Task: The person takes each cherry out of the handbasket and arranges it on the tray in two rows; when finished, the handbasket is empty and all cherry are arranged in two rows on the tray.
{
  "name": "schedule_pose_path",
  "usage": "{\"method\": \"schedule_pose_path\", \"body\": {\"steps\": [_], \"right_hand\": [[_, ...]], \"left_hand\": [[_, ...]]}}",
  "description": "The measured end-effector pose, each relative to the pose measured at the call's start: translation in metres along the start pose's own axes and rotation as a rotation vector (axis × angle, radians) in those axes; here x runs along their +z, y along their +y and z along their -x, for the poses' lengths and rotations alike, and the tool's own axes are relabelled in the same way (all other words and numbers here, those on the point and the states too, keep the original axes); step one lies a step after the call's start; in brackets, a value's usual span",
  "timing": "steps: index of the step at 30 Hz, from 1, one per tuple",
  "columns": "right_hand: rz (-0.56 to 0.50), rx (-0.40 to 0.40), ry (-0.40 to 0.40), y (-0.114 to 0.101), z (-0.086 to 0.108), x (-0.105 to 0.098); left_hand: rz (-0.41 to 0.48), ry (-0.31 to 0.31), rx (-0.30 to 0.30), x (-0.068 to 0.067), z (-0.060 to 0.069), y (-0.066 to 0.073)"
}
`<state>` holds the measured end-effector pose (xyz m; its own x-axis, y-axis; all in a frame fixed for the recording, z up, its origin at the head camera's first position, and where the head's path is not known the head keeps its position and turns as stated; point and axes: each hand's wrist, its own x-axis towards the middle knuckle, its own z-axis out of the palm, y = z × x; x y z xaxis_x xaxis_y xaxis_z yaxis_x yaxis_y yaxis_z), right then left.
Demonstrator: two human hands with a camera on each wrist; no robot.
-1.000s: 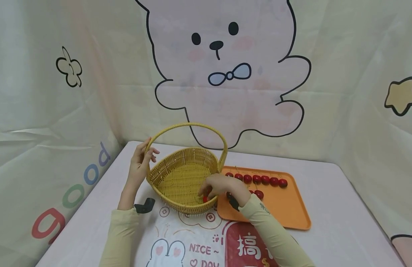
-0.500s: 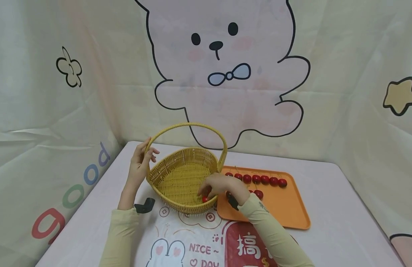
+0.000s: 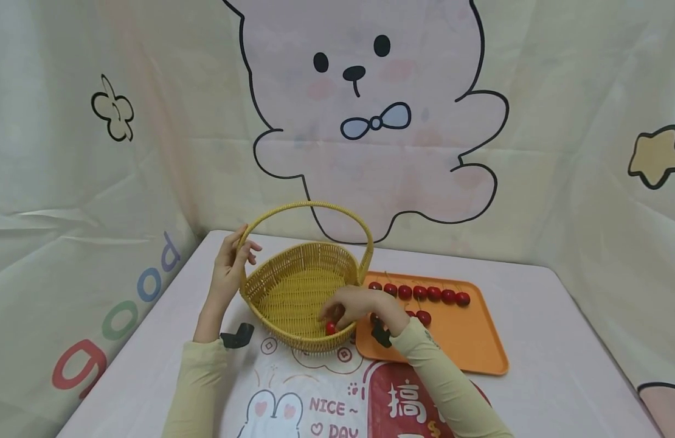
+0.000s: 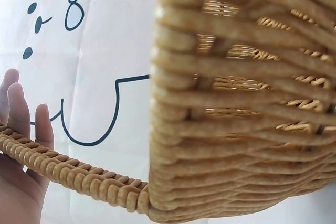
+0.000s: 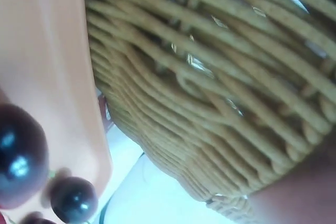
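A yellow woven basket (image 3: 299,292) with a tall arched handle (image 3: 310,204) stands on the table. My left hand (image 3: 228,261) holds the left side of the handle; in the left wrist view, fingers (image 4: 18,109) show behind the handle strand. My right hand (image 3: 351,303) reaches over the basket's right front rim, fingers bent downward. A red cherry (image 3: 330,328) sits at its fingertips, low inside the basket, partly covered by the hand. The right wrist view shows the basket's woven outer wall (image 5: 184,87) close up, with the fingertips out of sight.
An orange tray (image 3: 458,347) lies against the basket's right side. Several cherries (image 3: 419,293) form a row along its back; more cherries (image 3: 423,317) lie in front, partly behind the right wrist. A printed cloth (image 3: 326,389) covers the table, and fabric walls surround it.
My right hand has shifted slightly left inside the basket. The cherry has moved left with it and shows more below the fingers. The left hand and the basket stay put.
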<state>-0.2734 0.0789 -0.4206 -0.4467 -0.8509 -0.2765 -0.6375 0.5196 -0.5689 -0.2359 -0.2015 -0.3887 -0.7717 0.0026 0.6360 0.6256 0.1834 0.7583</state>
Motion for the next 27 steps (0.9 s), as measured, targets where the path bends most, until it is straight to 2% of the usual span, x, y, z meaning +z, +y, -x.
{"method": "schedule_pose_path", "body": {"steps": [3,12,20,27], "right_hand": [[-0.048,-0.006,0.044,0.001,0.001,-0.001],[-0.089,-0.065,0.213,0.005,0.006,-0.003],[-0.109,-0.115,0.331,0.008,0.013,-0.002],[-0.113,-0.107,0.420,0.006,0.022,-0.002]], "left_hand": [[0.000,0.004,0.002,0.000,0.000,0.000],[-0.009,-0.014,-0.002,-0.001,0.000,0.001],[-0.012,-0.018,-0.018,-0.001,0.000,0.001],[-0.017,-0.021,-0.023,-0.001,0.000,0.001]]}}
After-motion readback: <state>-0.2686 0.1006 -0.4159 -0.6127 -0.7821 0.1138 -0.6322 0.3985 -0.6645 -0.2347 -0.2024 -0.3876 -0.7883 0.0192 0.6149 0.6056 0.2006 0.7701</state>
